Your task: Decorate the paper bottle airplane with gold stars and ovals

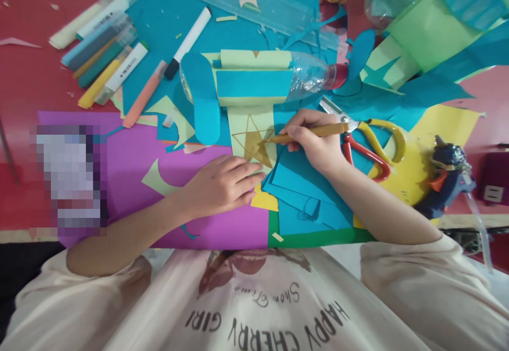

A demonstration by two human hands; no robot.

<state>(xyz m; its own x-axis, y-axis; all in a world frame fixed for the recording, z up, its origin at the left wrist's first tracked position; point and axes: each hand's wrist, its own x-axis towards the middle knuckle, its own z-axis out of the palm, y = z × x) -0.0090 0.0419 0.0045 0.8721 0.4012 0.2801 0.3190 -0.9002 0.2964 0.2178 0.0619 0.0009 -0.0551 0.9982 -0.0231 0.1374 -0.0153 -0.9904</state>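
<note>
My right hand (312, 140) is closed around a brown marker (328, 131). Its tip meets a star outline (256, 148) on a pale green paper strip (234, 115); the star is partly coloured in. My left hand (228, 184) lies flat, fingers spread, with its fingertips on the lower edge of that strip. Just above the strip, a clear plastic bottle (310, 75) with a red cap lies on its side, wrapped in green and blue paper. A rounded blue paper piece (202, 99) sits across the bottle's left end.
Several markers (105, 49) lie at the upper left, and a white marker (189, 41) is nearer the middle. Scissors (374, 147) with red and yellow handles rest right of my right hand. A glue gun (449, 176) is at the far right. Purple paper (135, 155) and blue scraps cover the red table.
</note>
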